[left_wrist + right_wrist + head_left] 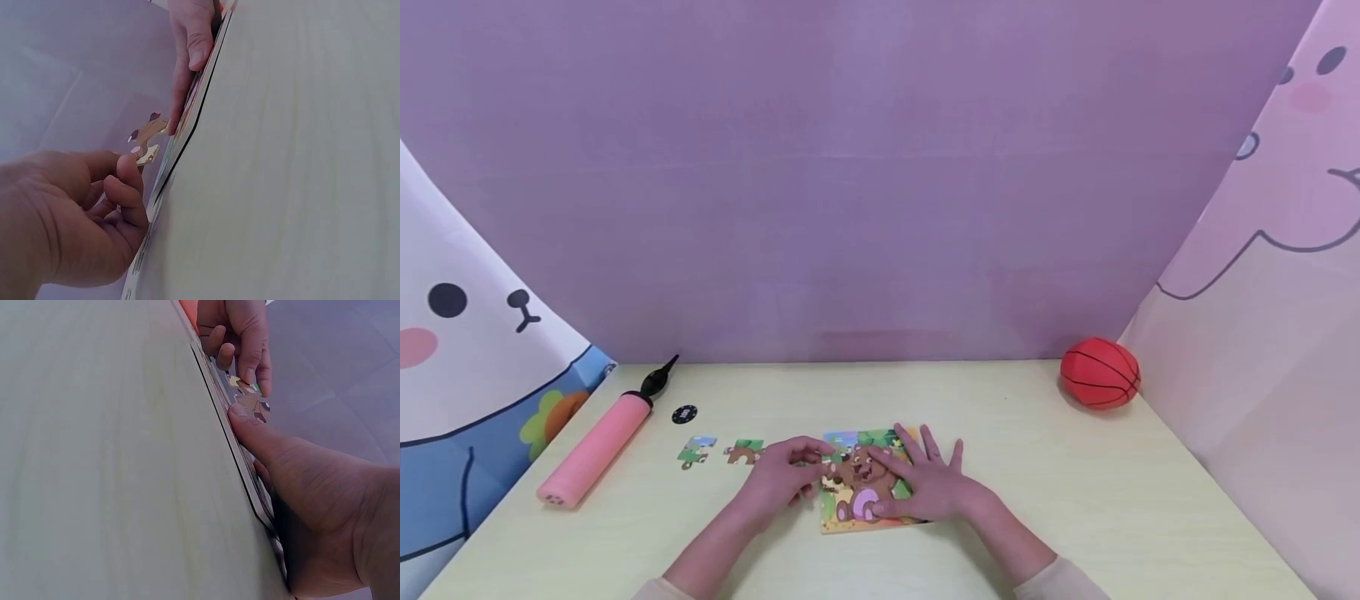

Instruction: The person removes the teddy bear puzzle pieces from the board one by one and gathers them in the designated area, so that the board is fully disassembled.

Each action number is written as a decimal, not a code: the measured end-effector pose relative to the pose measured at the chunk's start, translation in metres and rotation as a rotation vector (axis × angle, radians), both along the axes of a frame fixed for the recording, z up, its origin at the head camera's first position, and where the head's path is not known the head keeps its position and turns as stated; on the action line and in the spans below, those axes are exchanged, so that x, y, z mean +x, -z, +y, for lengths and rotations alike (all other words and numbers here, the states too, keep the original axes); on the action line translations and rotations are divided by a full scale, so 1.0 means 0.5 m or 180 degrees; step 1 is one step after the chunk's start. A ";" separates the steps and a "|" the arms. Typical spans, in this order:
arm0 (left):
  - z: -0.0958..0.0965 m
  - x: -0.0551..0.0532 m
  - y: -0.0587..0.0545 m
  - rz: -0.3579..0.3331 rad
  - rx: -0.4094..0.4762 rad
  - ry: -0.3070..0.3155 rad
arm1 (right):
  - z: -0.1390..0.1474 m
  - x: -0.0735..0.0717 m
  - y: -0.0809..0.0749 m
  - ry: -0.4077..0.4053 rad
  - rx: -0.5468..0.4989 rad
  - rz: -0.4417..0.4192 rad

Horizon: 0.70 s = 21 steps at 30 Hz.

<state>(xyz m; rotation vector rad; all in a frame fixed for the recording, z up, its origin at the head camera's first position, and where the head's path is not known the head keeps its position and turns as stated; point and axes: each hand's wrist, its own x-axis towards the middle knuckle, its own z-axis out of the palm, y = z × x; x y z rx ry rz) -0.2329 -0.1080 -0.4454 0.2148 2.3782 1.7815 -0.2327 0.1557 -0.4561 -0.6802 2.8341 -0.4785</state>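
Note:
A jigsaw puzzle [842, 523] with a brown bear picture lies on the table in front of the person. My left hand [786, 473] is at its left edge, pinching a puzzle piece [149, 132] between thumb and fingertips. In the left wrist view the piece is tilted up above the puzzle's surface. My right hand [934, 485] rests on the right part of the puzzle with fingers spread, hiding some of the picture. Its thumb [247, 422] lies along the puzzle close to the held piece.
Two loose puzzle pieces, one at the far left [697, 450] and one nearer the left hand [744, 452], lie on the table [1037, 450]. Beyond them are a black round chip [684, 414] and a pink hand pump [598, 450]. A red ball [1101, 373] sits at the back right.

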 end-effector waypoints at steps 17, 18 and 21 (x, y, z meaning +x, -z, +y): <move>-0.076 0.011 -0.025 -0.0148 -0.0190 -0.0290 | -0.003 0.006 -0.013 0.0100 0.0053 -0.0022; -0.082 0.012 -0.026 -0.0151 -0.0198 -0.0297 | -0.003 0.006 -0.014 0.0102 0.0032 -0.0026; -0.101 0.014 -0.026 -0.0167 -0.0223 -0.0342 | -0.001 0.005 -0.013 0.0093 -0.0026 -0.0036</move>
